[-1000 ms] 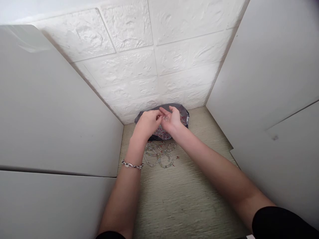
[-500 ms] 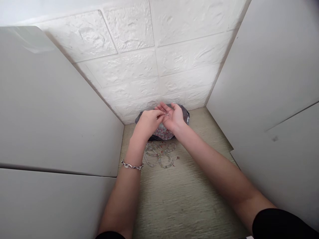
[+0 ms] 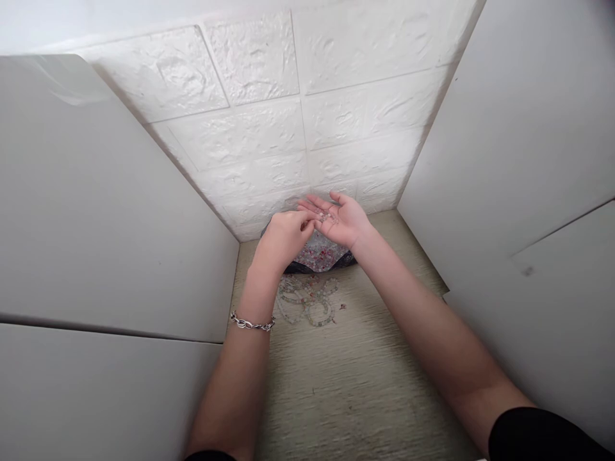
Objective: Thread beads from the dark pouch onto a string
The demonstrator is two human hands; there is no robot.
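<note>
My right hand (image 3: 344, 218) is turned palm up, fingers stretched out, and several small clear and pale beads (image 3: 328, 216) lie on it. Over the fingers of that palm, my left hand (image 3: 289, 235) makes a pinch; what its fingertips hold is too small to make out. Both hands are above a dark, silvery bag (image 3: 346, 260), which they partly cover. Inside it a mass of loose pink, red and clear beads (image 3: 318, 251) shows. In front of the bag, strings of pale beads (image 3: 321, 312) lie in loops on the greenish board.
White brick-patterned panelling (image 3: 259, 131) rises behind the bag. Grey panels stand close on the left (image 3: 106, 211) and right (image 3: 509, 141), narrowing the space. Small brownish bits (image 3: 342, 307) lie right of the strings on the wood-grained board (image 3: 346, 378).
My right hand has shifted slightly right and opened flatter, showing more of the beads on its palm and in the bag. My left hand stays pinched in nearly the same place.
</note>
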